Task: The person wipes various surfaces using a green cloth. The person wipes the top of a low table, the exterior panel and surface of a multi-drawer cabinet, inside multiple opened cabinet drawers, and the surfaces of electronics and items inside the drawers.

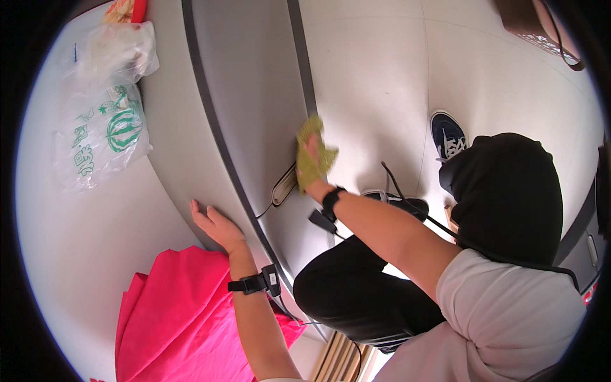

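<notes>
My right hand (312,153) holds a yellow-green cloth (309,169) against the lower part of a grey furniture front (253,86). The cloth is bunched around the hand and hides most of the fingers. Just beside it, a recessed metal handle (285,185) shows in the grey front. My left hand (218,228) lies flat with nothing in it on the pale edge (174,143) above that front. Next to the left forearm, bright pink fabric (181,305) drapes over the white top surface (95,234).
Clear plastic bags, one with green print (102,138), lie on the white top at upper left. A black cable (444,228) runs past my right arm. My dark shoe (447,136) stands on the pale floor (367,71). A brown bag-like object (522,21) appears at upper right.
</notes>
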`<state>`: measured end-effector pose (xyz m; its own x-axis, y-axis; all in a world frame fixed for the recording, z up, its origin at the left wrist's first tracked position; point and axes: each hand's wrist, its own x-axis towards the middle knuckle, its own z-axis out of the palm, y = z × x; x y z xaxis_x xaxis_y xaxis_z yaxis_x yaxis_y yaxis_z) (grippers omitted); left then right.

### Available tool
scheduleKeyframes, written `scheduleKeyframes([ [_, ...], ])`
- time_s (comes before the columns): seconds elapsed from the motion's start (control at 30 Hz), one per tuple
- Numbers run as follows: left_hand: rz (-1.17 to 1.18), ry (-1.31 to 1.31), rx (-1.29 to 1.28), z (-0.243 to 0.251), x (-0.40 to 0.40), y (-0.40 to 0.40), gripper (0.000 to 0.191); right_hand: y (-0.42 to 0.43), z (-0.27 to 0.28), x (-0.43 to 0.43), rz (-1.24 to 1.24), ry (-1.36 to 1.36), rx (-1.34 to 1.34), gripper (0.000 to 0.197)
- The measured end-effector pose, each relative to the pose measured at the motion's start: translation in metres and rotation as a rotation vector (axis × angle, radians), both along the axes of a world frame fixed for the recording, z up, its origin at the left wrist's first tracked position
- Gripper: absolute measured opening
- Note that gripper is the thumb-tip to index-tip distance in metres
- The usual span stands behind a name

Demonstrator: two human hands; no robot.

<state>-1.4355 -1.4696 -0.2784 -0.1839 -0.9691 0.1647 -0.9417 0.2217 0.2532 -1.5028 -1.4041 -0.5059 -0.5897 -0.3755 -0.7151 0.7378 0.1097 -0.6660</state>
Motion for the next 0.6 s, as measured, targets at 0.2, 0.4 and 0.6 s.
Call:
scheduleKeyframes([
  [0.2, -0.064, 0.073, 0.052, -0.026, -0.037, -0.003, 0.050, 0.040, -0.021, 0.056, 0.496, 0.344, 0.385, 0.057],
  [0.4, 0.001, 0.048, 0.015, -0.005, -0.017, 0.002, 0.051, -0.039, 0.100, -0.088, 0.047, 0.265, 0.059, 0.062],
  [0.6, -0.016, 0.054, 0.031, -0.008, -0.015, 0.000, 0.052, -0.060, 0.144, -0.138, 0.010, 0.695, -0.118, 0.067],
])
